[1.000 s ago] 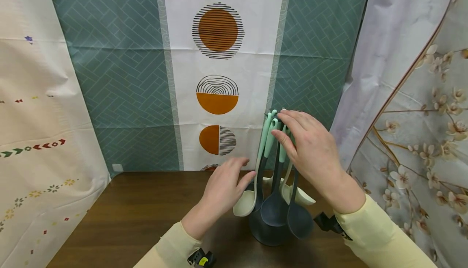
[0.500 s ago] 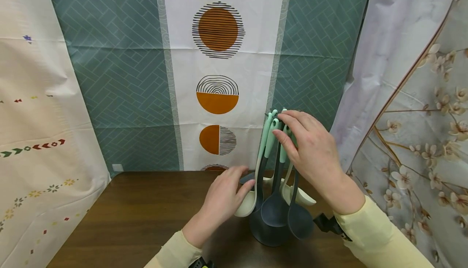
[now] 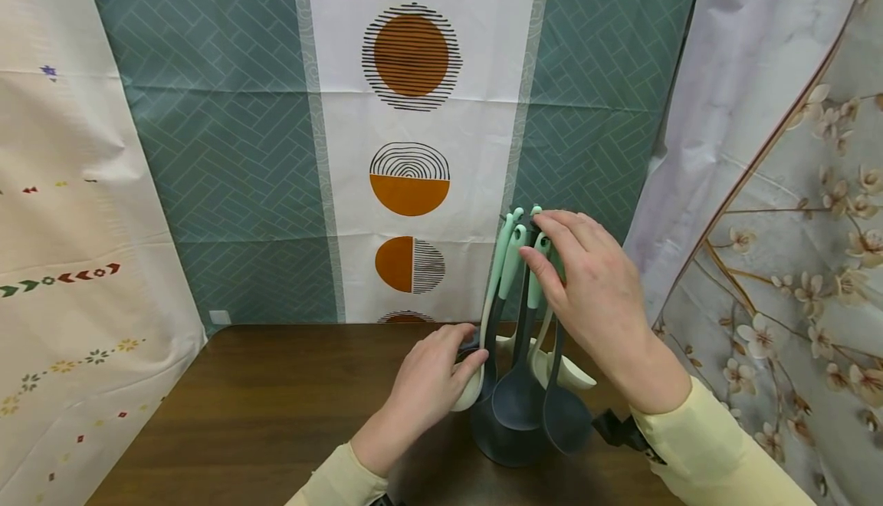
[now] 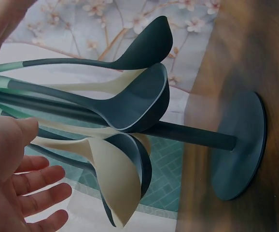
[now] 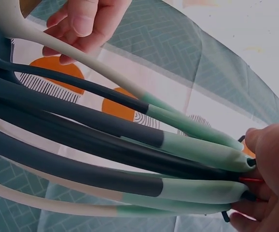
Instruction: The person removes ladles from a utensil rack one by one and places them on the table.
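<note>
A dark round-based utensil stand (image 4: 202, 137) carries several hanging kitchen utensils with mint-green handles. My right hand (image 3: 593, 291) grips the top of the stand, thumb on one side and fingers on the other, among the handle ends in the right wrist view. My left hand (image 3: 434, 376) is beside the lower left utensils, fingers apart and slightly bent, thumb right by the neck of a cream ladle (image 4: 113, 169). In the head view this hand hides part of that ladle's bowl. Dark ladles (image 3: 567, 418) hang at the front; another cream utensil (image 3: 572, 373) hangs behind them.
The stand's base (image 3: 510, 445) rests on a brown wooden table (image 3: 276, 399). Behind it hangs a green and white patterned cloth (image 3: 241, 146). A floral curtain (image 3: 793, 299) hangs close on the right, and a cream cloth (image 3: 69, 222) on the left.
My left hand has moved right and a little down, up against the cream ladle. My right hand stays at the stand's top, shifted very slightly right.
</note>
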`<state>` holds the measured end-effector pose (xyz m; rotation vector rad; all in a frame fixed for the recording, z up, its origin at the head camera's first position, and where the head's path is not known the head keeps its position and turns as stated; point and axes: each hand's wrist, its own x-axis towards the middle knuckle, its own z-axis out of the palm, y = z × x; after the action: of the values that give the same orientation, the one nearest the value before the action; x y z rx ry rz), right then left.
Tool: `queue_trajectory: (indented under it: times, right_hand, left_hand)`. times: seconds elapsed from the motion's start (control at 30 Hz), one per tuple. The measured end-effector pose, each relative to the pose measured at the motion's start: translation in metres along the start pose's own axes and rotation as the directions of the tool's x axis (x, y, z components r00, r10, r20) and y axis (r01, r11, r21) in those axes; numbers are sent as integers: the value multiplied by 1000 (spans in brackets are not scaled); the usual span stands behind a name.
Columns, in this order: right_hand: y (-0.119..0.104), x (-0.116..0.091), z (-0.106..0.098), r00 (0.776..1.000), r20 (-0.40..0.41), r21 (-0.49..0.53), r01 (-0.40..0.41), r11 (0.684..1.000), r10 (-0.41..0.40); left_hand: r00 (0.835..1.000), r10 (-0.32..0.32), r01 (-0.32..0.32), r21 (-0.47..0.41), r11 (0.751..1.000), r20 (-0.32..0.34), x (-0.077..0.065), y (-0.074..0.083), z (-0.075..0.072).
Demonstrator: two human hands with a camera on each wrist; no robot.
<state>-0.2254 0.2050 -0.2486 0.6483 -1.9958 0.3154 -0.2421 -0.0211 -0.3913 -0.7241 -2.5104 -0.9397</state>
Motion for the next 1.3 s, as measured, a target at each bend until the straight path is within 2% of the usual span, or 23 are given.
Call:
queue_trajectory:
  times: [0.53,1.3]
  right_hand:
    - [4,-6,8,1000,-29,30,3,1000,-2]
    - [6,-7,14,998,-60,50,14,999,-11]
  left_hand:
    - [1000,9,-10,-12,1000,-18,-5,3,12]
    - [998,-25,17,-130,991,-60,-3,-3,23]
